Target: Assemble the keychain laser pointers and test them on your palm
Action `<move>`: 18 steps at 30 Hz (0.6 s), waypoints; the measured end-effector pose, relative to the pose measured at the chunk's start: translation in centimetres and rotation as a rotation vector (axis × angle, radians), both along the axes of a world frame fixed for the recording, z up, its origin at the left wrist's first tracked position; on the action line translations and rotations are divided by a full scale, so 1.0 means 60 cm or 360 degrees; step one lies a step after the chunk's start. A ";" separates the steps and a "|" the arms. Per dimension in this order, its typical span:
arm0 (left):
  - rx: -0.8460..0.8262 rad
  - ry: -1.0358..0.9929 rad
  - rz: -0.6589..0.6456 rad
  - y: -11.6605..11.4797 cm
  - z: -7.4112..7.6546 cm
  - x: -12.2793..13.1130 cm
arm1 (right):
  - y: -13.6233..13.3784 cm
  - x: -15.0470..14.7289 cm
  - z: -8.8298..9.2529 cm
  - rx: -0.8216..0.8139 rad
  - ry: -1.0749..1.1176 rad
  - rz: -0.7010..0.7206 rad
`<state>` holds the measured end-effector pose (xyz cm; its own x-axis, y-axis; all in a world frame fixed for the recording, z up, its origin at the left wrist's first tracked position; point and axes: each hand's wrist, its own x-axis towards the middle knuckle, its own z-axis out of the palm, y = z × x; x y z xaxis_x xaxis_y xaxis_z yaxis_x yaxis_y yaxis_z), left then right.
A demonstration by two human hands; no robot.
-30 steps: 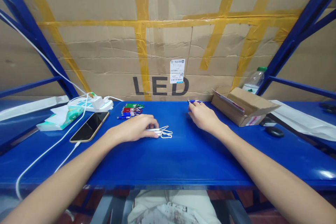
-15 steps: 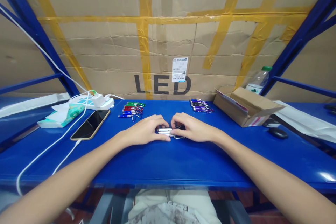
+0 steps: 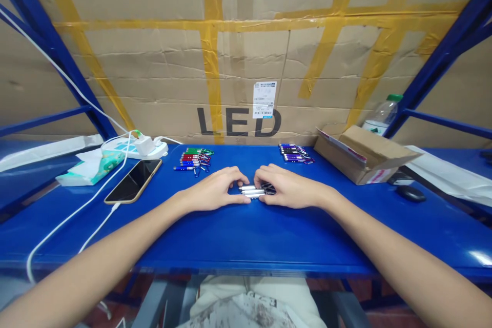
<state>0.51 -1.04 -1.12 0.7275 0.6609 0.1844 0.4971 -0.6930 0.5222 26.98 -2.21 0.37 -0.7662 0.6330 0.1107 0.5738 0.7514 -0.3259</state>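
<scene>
Several slim silver keychain flashlights (image 3: 252, 192) lie side by side in a bunch on the blue table, their dark clips to the right. My left hand (image 3: 215, 189) has its thumb and fingertips on the near and far edges of the bunch, at its left end. Around the clip end curls my right hand (image 3: 286, 188), thumb and fingers gripping the bunch and partly hiding the clips. Behind my left hand sits a row of green, red and blue keychain flashlights (image 3: 190, 159). Another row of blue, black and purple flashlights (image 3: 292, 154) lies behind my right hand.
On the left are a phone (image 3: 134, 181) with a cable, a tissue pack (image 3: 92, 169) and a power strip (image 3: 156, 151). An open cardboard box (image 3: 369, 154), a computer mouse (image 3: 410, 193) and a bottle (image 3: 380, 115) stand right. A large carton (image 3: 161, 77) walls the back.
The silver flashlights have shifted slightly right relative to my left hand, so more of their left ends shows. My right hand has moved a little right with them.
</scene>
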 end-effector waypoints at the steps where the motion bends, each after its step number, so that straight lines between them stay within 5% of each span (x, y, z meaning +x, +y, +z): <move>1: -0.0025 -0.0076 0.0010 0.002 -0.003 0.002 | -0.001 -0.001 0.000 0.0008 0.0005 0.0005; 10: -0.0667 -0.1007 0.0457 0.034 -0.004 0.004 | -0.013 -0.015 -0.005 0.0012 0.0087 0.0142; 18: -0.1087 -0.1461 0.0497 0.036 0.002 -0.001 | -0.016 -0.016 0.000 0.0000 0.0229 0.0085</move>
